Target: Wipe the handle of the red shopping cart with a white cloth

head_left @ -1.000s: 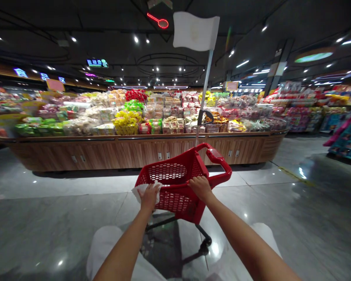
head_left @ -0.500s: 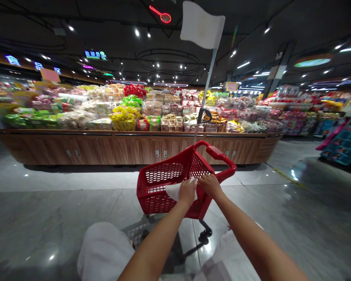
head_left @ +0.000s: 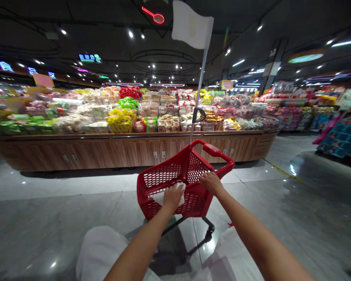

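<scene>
A red shopping cart (head_left: 190, 201) with a perforated basket stands before me, its handle up at the right. My left hand (head_left: 172, 198) is closed on a white cloth (head_left: 158, 198), pressing it against the near rim of the basket. Parts of the cloth stick out on both sides of the fingers. Farther along the same rim, close to the handle, my right hand (head_left: 211, 182) has its fingers wrapped over the edge. A pole with a white flag (head_left: 192, 25) rises behind the cart's handle end.
Beyond the cart runs a long wooden display counter (head_left: 134, 150) heaped with packaged snacks. A blue rack (head_left: 339, 134) stands at the right. Grey shiny floor (head_left: 61, 210) surrounds the cart, and white-clad knees (head_left: 102, 249) show at the bottom.
My left hand has slid left along the basket rim with the cloth, away from my right hand. My right hand stays on the rim. The view has shifted slightly.
</scene>
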A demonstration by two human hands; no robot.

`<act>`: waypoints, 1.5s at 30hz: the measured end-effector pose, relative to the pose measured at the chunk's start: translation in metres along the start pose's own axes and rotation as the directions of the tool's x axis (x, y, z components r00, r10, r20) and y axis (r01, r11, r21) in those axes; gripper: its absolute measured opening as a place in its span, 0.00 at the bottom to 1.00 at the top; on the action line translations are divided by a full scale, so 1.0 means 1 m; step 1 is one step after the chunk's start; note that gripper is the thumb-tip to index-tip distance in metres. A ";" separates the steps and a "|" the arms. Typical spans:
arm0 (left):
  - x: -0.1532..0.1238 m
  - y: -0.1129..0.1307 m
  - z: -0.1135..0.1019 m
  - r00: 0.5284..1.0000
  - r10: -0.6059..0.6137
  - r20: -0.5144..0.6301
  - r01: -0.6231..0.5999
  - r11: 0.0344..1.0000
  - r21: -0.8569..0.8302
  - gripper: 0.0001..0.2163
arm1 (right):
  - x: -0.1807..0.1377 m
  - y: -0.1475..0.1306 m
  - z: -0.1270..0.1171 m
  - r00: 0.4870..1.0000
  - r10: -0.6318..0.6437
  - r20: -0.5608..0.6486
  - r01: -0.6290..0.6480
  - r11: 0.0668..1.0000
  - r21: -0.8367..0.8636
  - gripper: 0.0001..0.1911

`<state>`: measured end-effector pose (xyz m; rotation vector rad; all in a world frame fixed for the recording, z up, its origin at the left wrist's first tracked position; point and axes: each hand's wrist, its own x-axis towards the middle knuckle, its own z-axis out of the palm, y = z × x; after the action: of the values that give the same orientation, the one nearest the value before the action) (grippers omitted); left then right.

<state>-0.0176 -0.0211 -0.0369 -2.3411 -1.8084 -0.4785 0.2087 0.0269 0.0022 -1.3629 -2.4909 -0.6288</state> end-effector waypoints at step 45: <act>-0.059 -0.111 0.008 0.993 -0.026 -0.116 0.041 0.991 0.129 0.13 | 0.007 -0.021 -0.008 0.997 0.066 0.041 -0.071 0.989 0.131 0.13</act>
<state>-0.1363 -0.0436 -0.0733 -2.1543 -1.7734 -0.4725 0.1875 0.0184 0.0063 -1.4150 -2.4536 -0.4195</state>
